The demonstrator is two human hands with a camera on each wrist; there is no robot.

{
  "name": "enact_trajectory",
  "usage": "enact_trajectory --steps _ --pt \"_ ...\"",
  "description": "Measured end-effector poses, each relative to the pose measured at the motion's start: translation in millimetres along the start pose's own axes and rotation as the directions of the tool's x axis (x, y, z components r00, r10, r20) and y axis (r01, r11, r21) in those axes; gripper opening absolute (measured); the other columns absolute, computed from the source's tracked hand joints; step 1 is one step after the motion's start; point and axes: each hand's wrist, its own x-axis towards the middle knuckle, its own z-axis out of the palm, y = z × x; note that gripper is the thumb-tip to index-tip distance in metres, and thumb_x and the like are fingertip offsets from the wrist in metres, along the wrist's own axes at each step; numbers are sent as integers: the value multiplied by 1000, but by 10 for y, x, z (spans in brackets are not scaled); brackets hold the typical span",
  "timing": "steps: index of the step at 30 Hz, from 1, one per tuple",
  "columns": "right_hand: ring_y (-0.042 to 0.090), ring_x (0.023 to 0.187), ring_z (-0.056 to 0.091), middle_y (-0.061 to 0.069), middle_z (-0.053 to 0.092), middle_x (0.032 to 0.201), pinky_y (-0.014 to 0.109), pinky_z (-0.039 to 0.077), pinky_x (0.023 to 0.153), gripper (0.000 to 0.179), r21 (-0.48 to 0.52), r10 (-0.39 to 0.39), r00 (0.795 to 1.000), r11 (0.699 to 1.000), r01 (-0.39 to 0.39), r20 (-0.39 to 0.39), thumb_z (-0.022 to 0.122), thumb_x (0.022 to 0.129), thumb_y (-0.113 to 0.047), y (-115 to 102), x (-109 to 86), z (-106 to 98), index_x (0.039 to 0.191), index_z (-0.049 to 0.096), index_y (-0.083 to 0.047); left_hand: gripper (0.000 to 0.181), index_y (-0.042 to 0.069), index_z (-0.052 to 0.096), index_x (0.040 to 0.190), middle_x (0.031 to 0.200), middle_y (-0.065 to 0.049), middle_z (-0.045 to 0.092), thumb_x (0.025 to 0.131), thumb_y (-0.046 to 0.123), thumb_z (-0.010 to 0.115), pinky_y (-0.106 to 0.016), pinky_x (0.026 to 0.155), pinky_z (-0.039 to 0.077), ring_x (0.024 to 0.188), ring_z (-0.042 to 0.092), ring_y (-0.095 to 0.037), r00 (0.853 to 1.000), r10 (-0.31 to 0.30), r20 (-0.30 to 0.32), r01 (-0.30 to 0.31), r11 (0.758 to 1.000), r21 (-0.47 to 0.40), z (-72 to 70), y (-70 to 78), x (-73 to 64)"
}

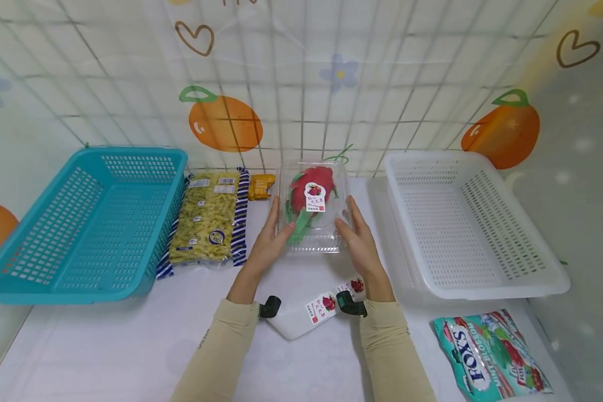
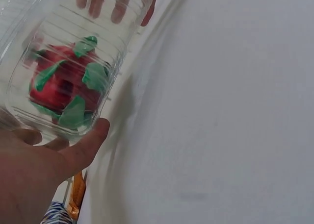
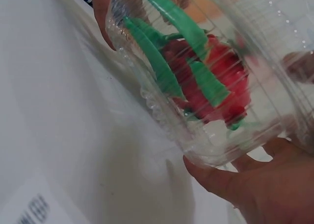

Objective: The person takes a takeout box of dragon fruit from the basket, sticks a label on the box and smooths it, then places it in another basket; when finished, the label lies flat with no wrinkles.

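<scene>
My left hand (image 1: 268, 244) and right hand (image 1: 360, 244) grip a clear plastic box (image 1: 334, 216) by its two sides, thumbs toward its front corners. Inside lies a red dragon fruit (image 1: 299, 188) with green leafy scales. A white label (image 1: 315, 198) with a dragon fruit picture and Chinese writing sits on the lid. Both wrist views show the box from lower down, tilted in the picture, with fingers (image 2: 87, 148) along its side and the ribbed wall before the fruit. Between my forearms lies a white sheet (image 1: 292, 328) with similar printed labels.
A teal basket (image 1: 153, 223) stands at left, a white basket (image 1: 422, 245) at right. Beside the teal one lie a bag of yellow pasta (image 1: 201, 218) and a small orange packet (image 1: 261, 186). A green Fox's candy bag (image 1: 492, 357) lies front right. A wire grid wall rises behind.
</scene>
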Motion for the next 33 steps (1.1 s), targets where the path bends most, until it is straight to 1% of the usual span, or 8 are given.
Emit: enact_trajectory --steps 4,6,12,19,23,25,30,33 --pt "21 160 10 -2 14 173 48 11 130 72 1 -3 1000 1000 3 -4 54 105 -17 -10 7 1 165 16 -19 78 21 -1 166 174 5 -4 105 24 48 -56 128 -1 161 -6 -23 999 32 -13 -32 999 -28 16 -6 6" --pt "20 160 9 -2 14 173 48 10 130 72 -3 -3 1000 1000 3 -6 54 105 -17 -15 8 1 165 16 -18 78 20 -1 166 174 5 -4 105 24 48 -54 129 -1 161 -6 -22 999 37 -21 -38 999 -37 21 -6 7" --pt "21 161 7 -1 15 173 48 6 131 72 -3 -13 1000 1000 13 -10 55 104 -16 -11 8 -5 165 17 -16 79 22 0 166 174 6 -4 103 26 48 -54 129 -1 161 -6 -18 999 34 -25 -34 999 -26 30 15 -2" --pt "18 160 9 -3 16 172 46 9 131 71 6 -1 1000 1000 2 -20 55 104 -18 -45 -6 -16 165 19 -17 78 25 0 166 173 9 -3 104 28 48 -55 129 0 161 -5 -18 999 20 -30 -21 999 -29 46 48 -19" --pt "18 160 11 -2 17 172 44 12 131 70 16 7 1000 1000 -6 -23 55 104 -18 -65 -8 -20 165 20 -18 79 25 0 166 173 10 -3 103 28 48 -54 129 0 161 -5 -17 999 6 -41 -7 999 -32 60 76 -32" --pt "18 159 13 -3 17 172 44 16 130 69 17 13 1000 1000 -12 -22 54 105 -18 -74 -9 -22 165 20 -19 79 25 0 166 173 10 -3 103 27 48 -53 129 0 161 -5 -17 999 3 -47 -5 999 -34 67 88 -34" --pt "17 157 16 -4 18 172 46 29 125 69 15 22 999 1000 -22 -25 54 105 -20 -96 -23 -20 165 21 -21 79 26 1 166 173 9 -2 103 25 49 -54 129 -1 161 -5 -20 998 -1 -63 -1 999 -37 76 118 -37" --pt "17 158 17 -5 19 172 47 33 123 68 11 28 999 1000 -28 -28 54 105 -22 -101 -29 -19 164 22 -22 78 25 2 166 173 8 -2 103 23 49 -54 129 0 161 -4 -22 998 4 -69 -6 999 -40 79 136 -43"
